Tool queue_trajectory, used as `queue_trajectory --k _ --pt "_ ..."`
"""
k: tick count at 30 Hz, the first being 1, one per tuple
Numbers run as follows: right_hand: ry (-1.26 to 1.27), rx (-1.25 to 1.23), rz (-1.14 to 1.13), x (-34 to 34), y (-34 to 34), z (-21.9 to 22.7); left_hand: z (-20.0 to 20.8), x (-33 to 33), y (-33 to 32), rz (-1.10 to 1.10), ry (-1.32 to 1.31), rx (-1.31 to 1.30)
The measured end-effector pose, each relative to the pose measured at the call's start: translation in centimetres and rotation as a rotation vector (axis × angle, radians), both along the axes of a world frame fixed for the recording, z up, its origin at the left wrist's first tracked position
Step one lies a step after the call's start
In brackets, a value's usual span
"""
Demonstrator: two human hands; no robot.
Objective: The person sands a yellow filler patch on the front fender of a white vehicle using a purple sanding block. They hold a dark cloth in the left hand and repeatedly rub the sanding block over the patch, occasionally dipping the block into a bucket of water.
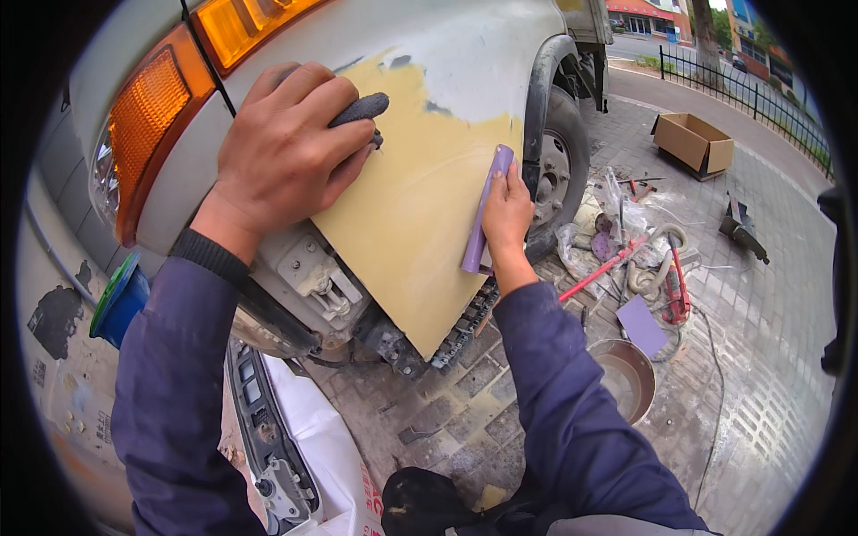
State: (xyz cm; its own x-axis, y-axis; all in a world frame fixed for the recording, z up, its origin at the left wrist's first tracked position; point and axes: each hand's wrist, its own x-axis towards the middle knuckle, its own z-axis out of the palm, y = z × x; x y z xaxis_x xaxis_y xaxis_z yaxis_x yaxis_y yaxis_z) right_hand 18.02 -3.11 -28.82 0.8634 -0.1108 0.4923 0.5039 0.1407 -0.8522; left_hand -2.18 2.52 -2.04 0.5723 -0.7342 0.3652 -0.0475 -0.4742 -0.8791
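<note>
In front of me is a truck's corner panel (411, 223), coated with yellow filler over pale paint. My left hand (290, 143) is closed around a dark grey pad (361, 109), perhaps sponge or cloth, held at the panel's upper left beside the orange lamps. At the panel's right edge, my right hand (508, 214) grips a long purple sanding block (487, 205) lying along the filler. Its underside is hidden. Below the panel, a metal bracket (317, 277) and dark trim are exposed.
The wheel (559, 165) stands right of the panel. On the paving lie a red-handled tool (677, 290), hose, plastic wrap, a purple sheet (642, 324) and a round pan (651, 380). Farther off are a cardboard box (693, 143) and a black fence. A blue-green tub (121, 299) is at left.
</note>
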Motion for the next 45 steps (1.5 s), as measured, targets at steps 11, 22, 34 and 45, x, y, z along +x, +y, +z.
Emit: queue_trajectory --k 11,22,34,45 --pt "-0.151 0.037 -0.017 -2.7 1.5 2.2 0.5 0.1 0.1 0.025 0.047 -0.009" --pt "-0.132 0.044 -0.063 -6.5 2.7 -0.1 0.2 0.3 0.7 -0.028 0.011 -0.021" --pt "-0.071 0.081 0.016 -4.9 1.6 -1.8 -0.3 0.3 1.6 -0.012 0.024 -0.07" --pt "-0.247 0.095 -0.039 -0.3 2.4 5.8 0.6 -0.6 -0.2 -0.005 0.002 0.03"
